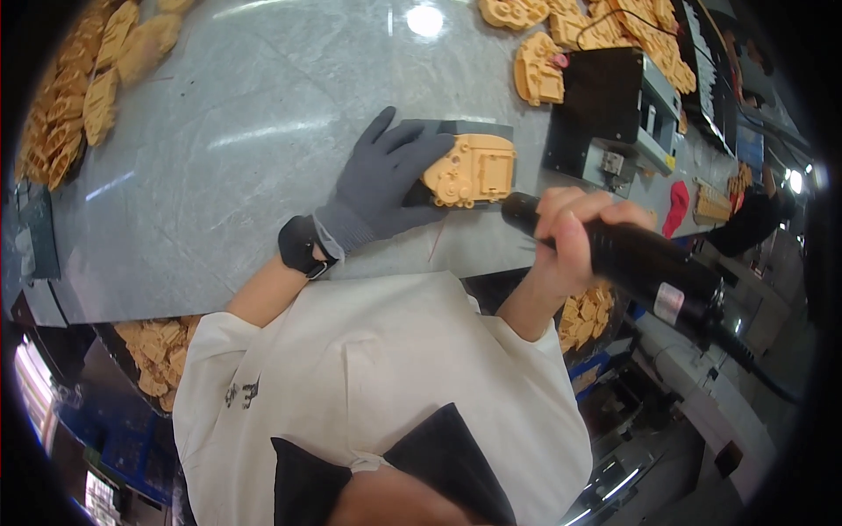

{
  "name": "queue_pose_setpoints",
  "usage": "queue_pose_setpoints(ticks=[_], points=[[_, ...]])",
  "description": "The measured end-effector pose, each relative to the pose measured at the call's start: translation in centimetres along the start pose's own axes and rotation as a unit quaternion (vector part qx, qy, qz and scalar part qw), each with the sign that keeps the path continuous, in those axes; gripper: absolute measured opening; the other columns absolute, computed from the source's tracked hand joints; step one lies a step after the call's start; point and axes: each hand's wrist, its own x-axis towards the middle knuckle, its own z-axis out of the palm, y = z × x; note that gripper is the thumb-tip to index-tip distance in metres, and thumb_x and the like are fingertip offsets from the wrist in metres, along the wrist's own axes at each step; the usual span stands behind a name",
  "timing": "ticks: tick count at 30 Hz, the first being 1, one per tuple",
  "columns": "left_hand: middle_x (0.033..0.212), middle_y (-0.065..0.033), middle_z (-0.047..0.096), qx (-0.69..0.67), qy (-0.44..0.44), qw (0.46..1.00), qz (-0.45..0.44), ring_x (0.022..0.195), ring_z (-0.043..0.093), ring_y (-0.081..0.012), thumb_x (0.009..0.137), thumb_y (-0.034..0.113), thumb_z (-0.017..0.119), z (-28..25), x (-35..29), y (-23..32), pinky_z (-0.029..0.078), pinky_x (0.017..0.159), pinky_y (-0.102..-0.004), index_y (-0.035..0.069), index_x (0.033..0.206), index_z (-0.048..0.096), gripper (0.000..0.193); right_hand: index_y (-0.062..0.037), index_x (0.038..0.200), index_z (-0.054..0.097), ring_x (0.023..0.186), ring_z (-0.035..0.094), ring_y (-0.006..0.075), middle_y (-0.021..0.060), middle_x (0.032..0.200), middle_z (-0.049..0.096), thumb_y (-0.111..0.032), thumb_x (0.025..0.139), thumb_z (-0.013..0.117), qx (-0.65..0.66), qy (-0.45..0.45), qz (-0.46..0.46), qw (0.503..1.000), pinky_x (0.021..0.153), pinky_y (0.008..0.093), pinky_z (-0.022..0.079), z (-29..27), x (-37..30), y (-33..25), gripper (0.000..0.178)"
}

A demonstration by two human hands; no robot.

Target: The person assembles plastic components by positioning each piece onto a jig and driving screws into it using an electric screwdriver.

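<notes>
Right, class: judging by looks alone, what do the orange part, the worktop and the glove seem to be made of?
Orange part: probably moulded plastic or resin; even matt tan colour, crisp raised detail. Worktop: polished stone or a stone-look laminate; grey veining, glossy lamp reflections. Glove on the left hand: grey knitted fabric, ribbed cuff; any coating can't be told.

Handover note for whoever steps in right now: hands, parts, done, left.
Left hand, in a grey glove, presses the orange moulded part flat against a dark block on the grey table.
Right hand, bare, grips the black corded power tool, its tip at the part's right edge.
More orange parts lie piled at the table's far left and far right; others sit in bins below the near edge.
How much of this part is already worked cannot be told; which piles are finished is not visible either.
</notes>
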Motion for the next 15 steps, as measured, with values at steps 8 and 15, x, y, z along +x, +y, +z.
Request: queue_pose_setpoints(ticks=[8, 15], points=[[0.116, -0.0087, 0.054, -0.015, -0.004, 1.0, -0.021, 0.109, 0.049, -0.0265, 0.059, 0.029, 0.076, -0.2, 0.4, 0.1, 0.025, 0.104, -0.0492, 0.009, 0.121, 0.047, 0.072, -0.0047, 0.102, 0.037, 0.041, 0.044, 0.016, 0.0065, 0.057, 0.045, 0.005, 0.068, 0.052, -0.07, 0.044, 0.033, 0.996, 0.045, 0.0309, 0.04, -0.1, -0.2, -0.1, 0.039], [0.113, -0.008, 0.056, -0.004, -0.036, 0.999, -0.009, 0.111, 0.048, -0.0274, 0.058, 0.027, 0.078, -0.3, 0.0, 0.7, 0.022, 0.105, -0.0499, 0.009, 0.119, 0.048, 0.071, -0.0014, 0.112, 0.038, 0.045, 0.046, 0.0152, 0.0055, 0.059, 0.048, 0.005, 0.067, 0.051, -0.094, 0.281, -0.071, 0.952, 0.054, 0.0329, 0.044, -9.3, 3.9, -4.3, 0.047]])
